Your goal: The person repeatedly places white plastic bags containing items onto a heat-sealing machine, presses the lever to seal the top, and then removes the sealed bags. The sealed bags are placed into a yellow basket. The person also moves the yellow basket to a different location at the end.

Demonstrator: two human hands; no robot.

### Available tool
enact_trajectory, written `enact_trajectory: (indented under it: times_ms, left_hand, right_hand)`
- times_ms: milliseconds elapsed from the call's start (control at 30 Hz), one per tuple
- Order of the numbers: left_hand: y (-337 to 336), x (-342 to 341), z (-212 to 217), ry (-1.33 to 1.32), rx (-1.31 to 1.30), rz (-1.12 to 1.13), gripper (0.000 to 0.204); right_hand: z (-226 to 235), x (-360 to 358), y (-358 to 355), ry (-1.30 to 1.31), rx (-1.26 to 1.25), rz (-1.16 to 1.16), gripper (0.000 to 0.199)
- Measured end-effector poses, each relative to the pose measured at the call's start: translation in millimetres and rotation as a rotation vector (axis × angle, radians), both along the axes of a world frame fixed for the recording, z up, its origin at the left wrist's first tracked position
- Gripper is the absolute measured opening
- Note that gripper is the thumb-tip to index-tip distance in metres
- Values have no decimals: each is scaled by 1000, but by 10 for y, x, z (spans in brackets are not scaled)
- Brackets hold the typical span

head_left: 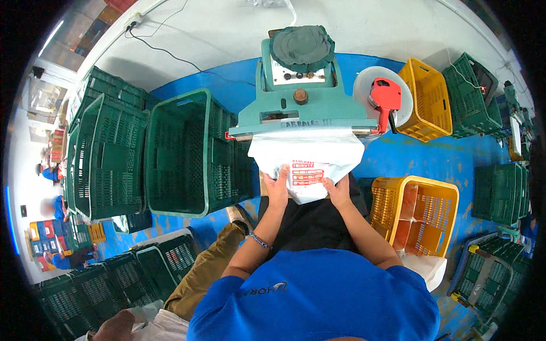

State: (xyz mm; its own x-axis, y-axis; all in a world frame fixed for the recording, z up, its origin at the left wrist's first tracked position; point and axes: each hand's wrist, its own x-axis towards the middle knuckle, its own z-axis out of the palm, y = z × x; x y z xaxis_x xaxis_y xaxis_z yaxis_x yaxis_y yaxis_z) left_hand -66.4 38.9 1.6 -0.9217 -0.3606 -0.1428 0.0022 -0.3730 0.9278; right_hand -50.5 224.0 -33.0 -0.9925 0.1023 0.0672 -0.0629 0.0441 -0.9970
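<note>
A white plastic bag with red print hangs in front of me, its upper edge along the front bar of a green bag sealer. How far the edge reaches into the sealer is hidden. My left hand grips the lower left side of the bag, thumb lying on its front. At the lower right side, my right hand holds it the same way, thumb in front and fingers partly hidden behind. The bag looks filled and bulges toward its bottom.
A red label gun rests on a round white lid or tub right of the sealer. Tall green crates stand to the left. A yellow crate holding packets is near my right arm. Another person's trousered leg is at lower left.
</note>
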Motion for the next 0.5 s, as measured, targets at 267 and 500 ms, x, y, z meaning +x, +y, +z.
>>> enact_trajectory:
  times_ms: [267,500]
  left_hand:
    - [-12,4,-36,-31,5,12,45]
    - [-43,36,-113,-54,-108,-5,44]
  right_hand:
    - [-96,6,-18,15,-85,-27,79]
    - [-141,18,1,35,-6,-10,80]
